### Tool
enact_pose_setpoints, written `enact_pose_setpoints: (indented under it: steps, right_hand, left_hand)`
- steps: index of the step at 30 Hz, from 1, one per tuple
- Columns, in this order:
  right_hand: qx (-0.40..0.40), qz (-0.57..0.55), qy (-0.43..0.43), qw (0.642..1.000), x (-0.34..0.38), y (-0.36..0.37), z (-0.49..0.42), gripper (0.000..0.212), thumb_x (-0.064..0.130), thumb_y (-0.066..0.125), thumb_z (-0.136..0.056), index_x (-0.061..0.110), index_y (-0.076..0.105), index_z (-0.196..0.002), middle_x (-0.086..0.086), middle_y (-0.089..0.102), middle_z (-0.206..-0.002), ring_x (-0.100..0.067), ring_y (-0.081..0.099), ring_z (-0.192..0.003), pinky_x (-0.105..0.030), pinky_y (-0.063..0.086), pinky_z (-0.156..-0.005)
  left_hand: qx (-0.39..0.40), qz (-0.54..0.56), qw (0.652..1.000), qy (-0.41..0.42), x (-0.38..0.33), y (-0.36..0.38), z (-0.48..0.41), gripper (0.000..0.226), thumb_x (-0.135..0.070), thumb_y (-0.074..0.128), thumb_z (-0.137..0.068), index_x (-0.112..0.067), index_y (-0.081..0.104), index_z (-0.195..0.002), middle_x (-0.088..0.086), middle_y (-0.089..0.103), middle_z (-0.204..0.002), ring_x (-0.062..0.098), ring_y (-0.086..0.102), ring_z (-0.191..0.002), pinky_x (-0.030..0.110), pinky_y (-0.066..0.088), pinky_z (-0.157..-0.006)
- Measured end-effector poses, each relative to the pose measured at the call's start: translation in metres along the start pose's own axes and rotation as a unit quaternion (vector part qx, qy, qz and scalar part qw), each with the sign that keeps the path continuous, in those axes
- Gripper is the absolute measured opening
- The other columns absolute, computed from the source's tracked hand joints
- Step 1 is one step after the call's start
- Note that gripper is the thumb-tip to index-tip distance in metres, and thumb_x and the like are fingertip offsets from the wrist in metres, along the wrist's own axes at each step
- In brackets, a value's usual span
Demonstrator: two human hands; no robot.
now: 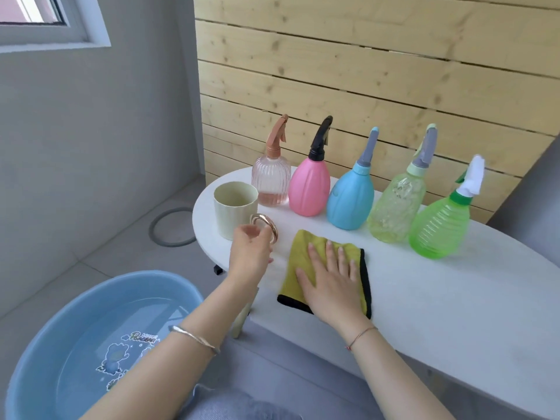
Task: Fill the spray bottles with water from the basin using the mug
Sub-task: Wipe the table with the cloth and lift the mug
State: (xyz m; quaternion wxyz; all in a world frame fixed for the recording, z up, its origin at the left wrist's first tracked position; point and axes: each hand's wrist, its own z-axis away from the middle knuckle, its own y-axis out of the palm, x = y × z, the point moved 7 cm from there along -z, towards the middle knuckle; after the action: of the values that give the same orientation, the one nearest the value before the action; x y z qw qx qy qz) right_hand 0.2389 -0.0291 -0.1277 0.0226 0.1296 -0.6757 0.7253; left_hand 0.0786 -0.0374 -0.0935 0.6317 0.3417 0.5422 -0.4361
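Water fills the round pale-blue plastic basin [75,328], which sits on the floor below and to the near left of the mug, a cartoon sticker showing on its bottom. Both bare forearms reach forward past it, the left wearing a thin silver bangle [194,339], the right a fine cord bracelet [360,334].

The right hand [330,274] lies palm down with its fingers straight and spread, pressed flat on a yellow fleecy cloth with black edging [303,241], just right of the mug and nearer the person. The left hand [250,253] is at the mug's handle, its fingers curled against the lower part of the ring. The hand is blurred, so whether it grips the ring cannot be told.

The cream ridged mug [235,213] stands upright at the left end of the smooth white oval table [424,292], its shiny gold ring handle [266,222] turned toward the person.

Behind and to the right of the mug five spray bottles stand in a row:
- a clear pink ribbed bottle with a copper trigger [270,184], nearest the mug
- an opaque pink bulb-shaped bottle with a black trigger [309,189]
- an opaque blue bulb-shaped bottle with a grey trigger [350,201]
- a clear pale-green textured bottle [395,207]
- a bright green ribbed bottle with a white trigger [439,228]

Beyond them rises a pale wooden plank wall [363,71].
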Motion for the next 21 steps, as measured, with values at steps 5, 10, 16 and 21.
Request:
enact_pose_setpoints:
  steps: [5,10,16,21]
  right_hand:
    - [-0.046,-0.047,-0.015,0.998,-0.021,-0.017,-0.006,0.048,0.028,0.022,-0.103,0.02,0.017,-0.15,-0.001,0.004,-0.16,-0.018,-0.002,-0.147,-0.039,-0.004,-0.118]
    - [-0.062,-0.024,0.002,0.998,-0.033,-0.009,0.001,0.052,0.033,0.02,-0.103,0.017,0.012,-0.152,0.0,0.004,-0.16,-0.014,-0.001,-0.147,-0.036,-0.003,-0.118]
    - [-0.069,-0.022,0.014,0.997,-0.057,-0.013,0.011,0.053,0.034,0.021,-0.102,0.017,0.012,-0.152,0.0,0.004,-0.16,-0.014,0.0,-0.147,-0.037,-0.006,-0.118]
    - [-0.07,-0.01,0.064,0.995,-0.118,-0.025,0.041,0.052,0.034,0.019,-0.103,0.019,0.009,-0.152,0.003,0.0,-0.16,-0.011,-0.003,-0.147,-0.034,-0.005,-0.118]
  left_hand:
    - [0.081,-0.303,0.906,0.284,-0.02,0.043,0.032,0.025,-0.014,0.039,-0.101,-0.015,0.05,-0.124,-0.002,0.055,-0.124,0.019,0.054,-0.106,0.034,0.041,-0.091]
    - [0.213,-0.589,0.72,0.297,0.025,0.088,0.01,0.062,-0.043,0.008,-0.102,-0.014,0.005,-0.157,0.0,0.0,-0.165,0.016,-0.003,-0.152,0.028,-0.003,-0.119]
    - [0.251,-0.612,0.69,0.294,0.04,0.111,0.018,0.082,-0.056,-0.01,-0.086,-0.012,-0.004,-0.156,0.002,-0.009,-0.164,0.015,-0.01,-0.151,0.027,-0.008,-0.119]
    - [0.295,-0.596,0.681,0.306,0.039,0.168,0.058,0.06,-0.037,0.014,-0.106,-0.009,-0.006,-0.155,0.005,-0.012,-0.164,0.017,-0.014,-0.15,0.029,-0.01,-0.119]
